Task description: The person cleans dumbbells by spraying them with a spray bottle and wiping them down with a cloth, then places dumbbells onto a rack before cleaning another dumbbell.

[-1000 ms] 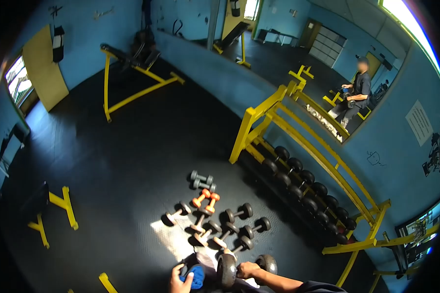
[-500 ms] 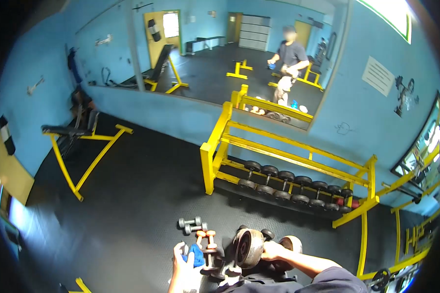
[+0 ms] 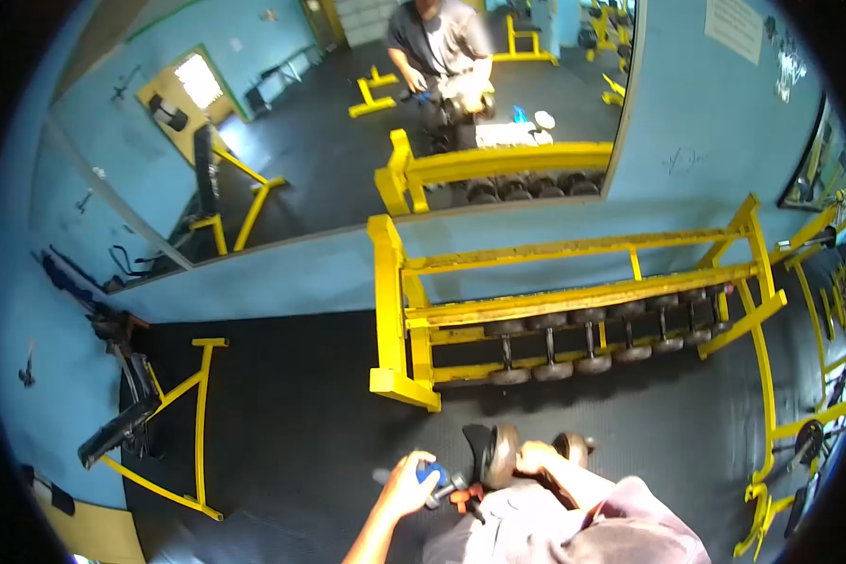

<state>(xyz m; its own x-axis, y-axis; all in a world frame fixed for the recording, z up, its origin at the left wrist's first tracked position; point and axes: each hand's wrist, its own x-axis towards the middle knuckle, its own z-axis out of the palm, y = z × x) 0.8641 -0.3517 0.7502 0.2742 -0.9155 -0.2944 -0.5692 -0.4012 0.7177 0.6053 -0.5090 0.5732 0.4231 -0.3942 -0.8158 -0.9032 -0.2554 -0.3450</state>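
Observation:
My right hand [image 3: 536, 458] is wrapped round the handle of a large dumbbell [image 3: 503, 458], whose worn round heads show on either side of the fist. This dumbbell is held low in front of my body. To its left, my left hand [image 3: 408, 484] is closed on a blue cloth [image 3: 430, 472], apart from the dumbbell. Just beyond that hand, on the floor, are a small grey dumbbell [image 3: 446, 493] and an orange dumbbell [image 3: 467, 498], partly hidden by my body.
A yellow rack [image 3: 390, 320] stands ahead, with several black dumbbells [image 3: 551, 348] on its lower tier. A wide mirror [image 3: 320, 169] hangs on the blue wall behind it. At the left is a bench [image 3: 122, 432] with a yellow frame, on black floor [image 3: 291, 423].
My view has turned and moved closer to the rack. The large dumbbell in my right hand and the blue cloth in my left have come along. Fewer floor dumbbells show.

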